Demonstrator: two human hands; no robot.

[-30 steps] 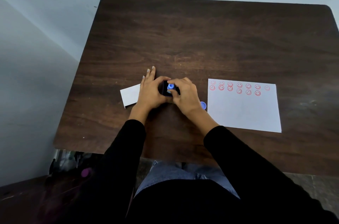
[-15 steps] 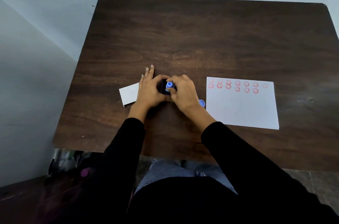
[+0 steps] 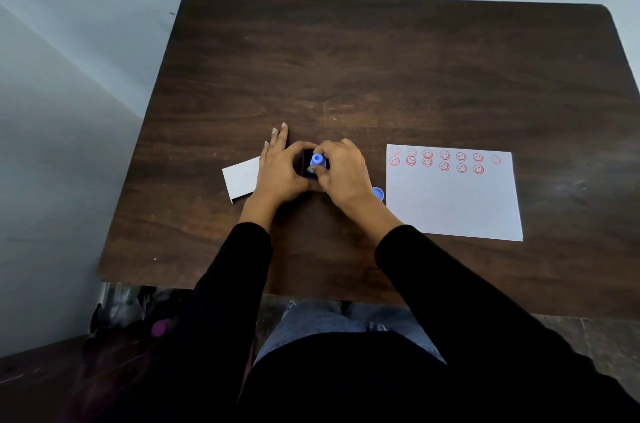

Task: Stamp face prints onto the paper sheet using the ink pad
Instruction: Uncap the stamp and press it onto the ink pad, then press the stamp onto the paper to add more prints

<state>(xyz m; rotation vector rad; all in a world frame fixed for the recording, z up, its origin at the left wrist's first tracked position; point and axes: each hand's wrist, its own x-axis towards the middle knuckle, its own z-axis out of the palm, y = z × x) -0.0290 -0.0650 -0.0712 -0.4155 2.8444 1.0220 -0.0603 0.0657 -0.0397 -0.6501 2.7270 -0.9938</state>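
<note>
A small blue stamp point(image 3: 317, 160) stands upright on a dark ink pad point(image 3: 307, 163) at the table's middle front. My right hand point(image 3: 344, 173) pinches the stamp from the right. My left hand point(image 3: 282, 168) wraps around the ink pad's left side, with its outer fingers stretched out flat. The white paper sheet point(image 3: 453, 201) lies to the right and carries two rows of red smiley prints along its top edge. Most of the ink pad is hidden by both hands.
A blue cap point(image 3: 378, 193) lies by my right wrist, just left of the sheet. A small white card or box point(image 3: 241, 178) sits left of my left hand. The dark wooden table point(image 3: 381, 76) stands against a pale wall.
Both hands stay on the stamp and ink pad with almost no movement. Only the camera view has shifted slightly.
</note>
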